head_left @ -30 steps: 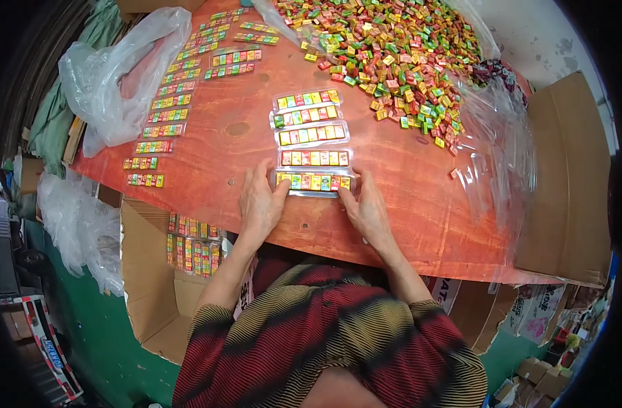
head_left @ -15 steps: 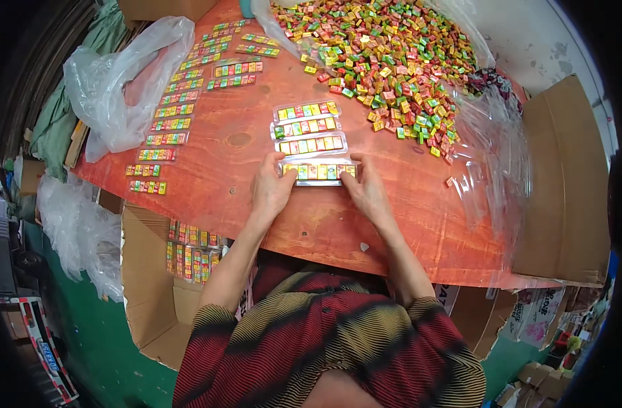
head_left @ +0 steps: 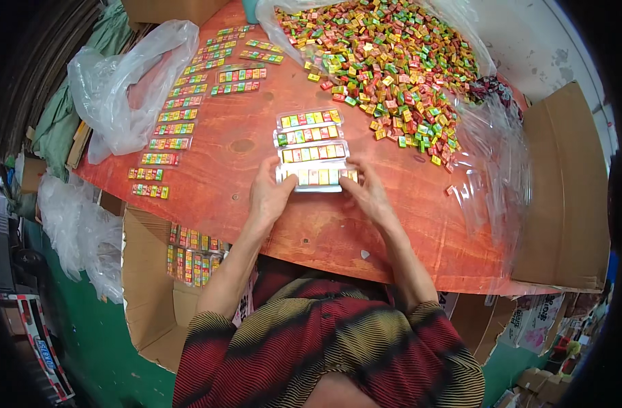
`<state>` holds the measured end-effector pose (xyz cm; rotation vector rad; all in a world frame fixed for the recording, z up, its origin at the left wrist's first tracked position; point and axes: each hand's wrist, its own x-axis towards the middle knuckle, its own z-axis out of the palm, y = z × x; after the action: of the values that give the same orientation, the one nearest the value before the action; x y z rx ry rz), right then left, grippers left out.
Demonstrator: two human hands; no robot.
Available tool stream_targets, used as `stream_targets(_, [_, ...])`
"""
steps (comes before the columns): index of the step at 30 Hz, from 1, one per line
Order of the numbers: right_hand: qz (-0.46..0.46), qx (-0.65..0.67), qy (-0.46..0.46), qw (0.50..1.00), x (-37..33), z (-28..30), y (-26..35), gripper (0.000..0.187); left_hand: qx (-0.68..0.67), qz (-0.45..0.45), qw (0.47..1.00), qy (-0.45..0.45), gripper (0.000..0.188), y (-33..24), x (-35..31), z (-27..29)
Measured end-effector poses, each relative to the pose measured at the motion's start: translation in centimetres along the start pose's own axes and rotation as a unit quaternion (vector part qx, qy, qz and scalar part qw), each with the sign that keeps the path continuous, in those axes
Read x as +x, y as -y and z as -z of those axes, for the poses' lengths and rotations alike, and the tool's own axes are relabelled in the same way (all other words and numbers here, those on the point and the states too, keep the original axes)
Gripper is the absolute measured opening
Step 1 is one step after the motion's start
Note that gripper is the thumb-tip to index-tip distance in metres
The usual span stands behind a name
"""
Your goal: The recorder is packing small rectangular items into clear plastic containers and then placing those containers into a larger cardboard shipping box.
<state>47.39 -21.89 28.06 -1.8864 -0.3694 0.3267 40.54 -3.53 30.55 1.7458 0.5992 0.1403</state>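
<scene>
In front of me lies a column of clear plastic trays, each holding a row of small red, yellow and green boxes. My left hand (head_left: 269, 192) grips the left end of the nearest tray (head_left: 318, 189), its thumb over the boxes. My right hand (head_left: 372, 196) holds the right end, thumb also on top and fingers bent along the far edge. Just beyond, close to it, rests another filled tray (head_left: 314, 153). Farther off are a third tray (head_left: 308, 135) and a fourth-row tray (head_left: 309, 119), both filled and untouched.
A big heap of loose small boxes (head_left: 392, 61) covers the back right. Filled trays (head_left: 178, 115) line the left. Clear plastic bags (head_left: 127, 88) lie at far left, and clear film (head_left: 491, 163) near a cardboard flap (head_left: 556, 190). An open carton (head_left: 148, 285) with filled trays stands below the edge.
Both hands stay at the nearest tray. My right thumb and fingers have shifted slightly left over its end. The whole view has moved a little, so the table sits slightly lower.
</scene>
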Motion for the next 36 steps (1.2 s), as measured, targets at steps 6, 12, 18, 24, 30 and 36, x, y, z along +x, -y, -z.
stream_targets(6, [-0.012, 0.025, -0.01, 1.0, 4.2, 0.4, 0.8, 0.039, 0.044, -0.024, 0.998, -0.039, 0.051, 1.0, 4.2, -1.1])
stream_targets(12, [-0.02, -0.231, -0.019, 0.972, 4.1, 0.6, 2.7, 0.045, 0.157, -0.079, 0.981, -0.077, 0.054, 0.9, 3.9, -1.2])
stream_targets(18, [-0.07, 0.0, 0.037, 0.997, 4.9, 0.5, 1.8, 0.044, -0.026, 0.006, 0.999, -0.023, 0.054, 0.6, 4.1, -1.1])
stream_targets(24, [-0.044, 0.017, 0.015, 0.999, 5.9, 0.8, 2.6, 0.039, -0.078, 0.039, 0.996, -0.014, 0.054, -2.9, 3.1, -0.2])
stream_targets(30, [-0.07, 0.021, 0.037, 0.997, 8.7, 0.3, 2.2, 0.048, 0.1, 0.002, 0.994, -0.053, 0.065, 1.1, 9.1, -0.5])
stream_targets(36, [-0.078, 0.0, -0.001, 0.997, 8.5, 0.3, 2.4, 0.052, 0.117, -0.033, 0.992, -0.022, 0.069, 0.2, 8.9, -0.4])
